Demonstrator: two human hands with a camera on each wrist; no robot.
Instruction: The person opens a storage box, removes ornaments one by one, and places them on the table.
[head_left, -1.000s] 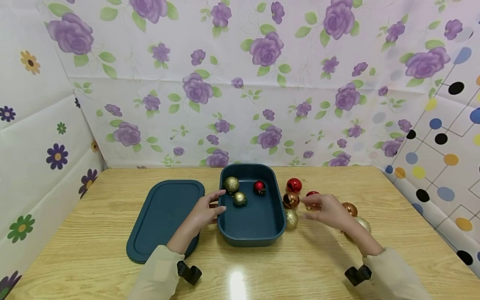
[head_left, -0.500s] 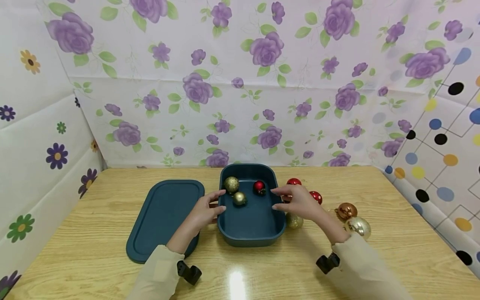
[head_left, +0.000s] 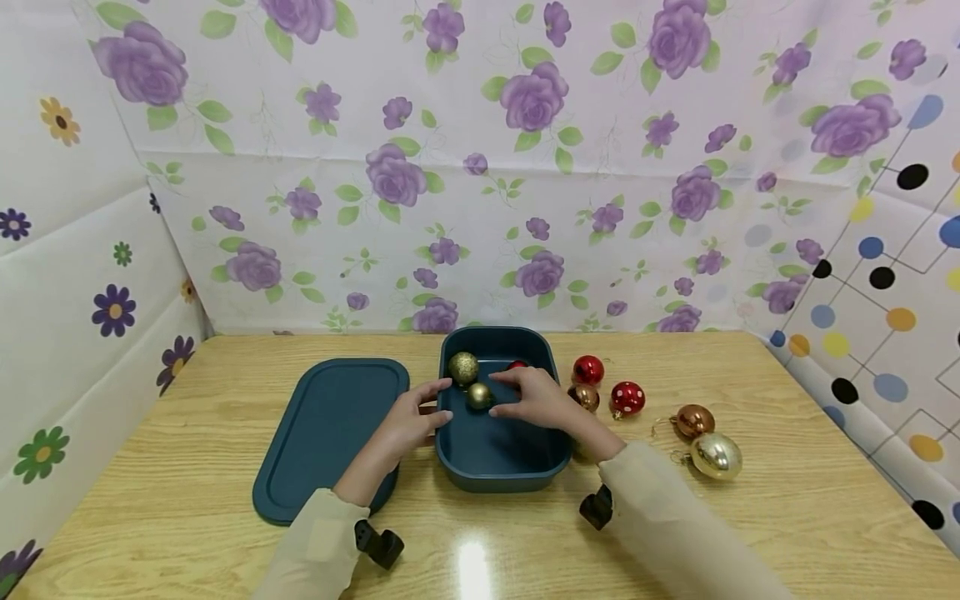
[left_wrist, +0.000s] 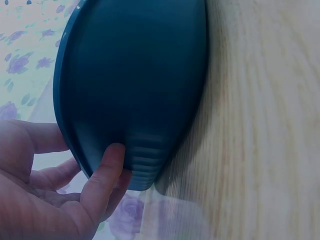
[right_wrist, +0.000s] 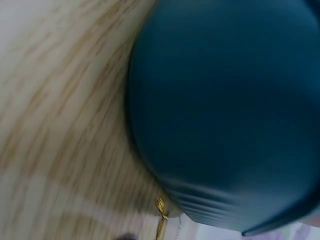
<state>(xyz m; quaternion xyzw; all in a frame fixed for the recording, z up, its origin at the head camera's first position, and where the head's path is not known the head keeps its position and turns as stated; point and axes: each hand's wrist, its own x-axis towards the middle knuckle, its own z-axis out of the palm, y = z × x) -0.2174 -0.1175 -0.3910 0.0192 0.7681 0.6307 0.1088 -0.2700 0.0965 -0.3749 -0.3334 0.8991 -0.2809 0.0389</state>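
My left hand (head_left: 408, 423) grips the left wall of a dark blue box (head_left: 504, 483). In the left wrist view some fingers (left_wrist: 107, 172) press the box's outer wall and another digit passes behind its rim. My right hand (head_left: 538, 398) reaches over the right wall into the box, thumb and index finger apart, nothing visible between them. Just left of those fingertips lies a small gold Christmas ball (head_left: 478, 396). Behind it is a glittery gold ball (head_left: 463, 367). A red ball (head_left: 516, 365) is mostly hidden by the right hand, which the right wrist view barely shows.
A dark blue lid (head_left: 330, 433) lies left of the box. Right of it are a red ball (head_left: 588, 369), a copper ball (head_left: 582, 397), a dotted red ball (head_left: 627, 399), another copper ball (head_left: 694, 421) and a shiny gold ball (head_left: 716, 456). Patterned cloth walls surround the table (head_left: 525, 542).
My right hand has moved left from the loose balls, across the box's right wall and into the box. My left hand, the box and the lid have stayed in place.
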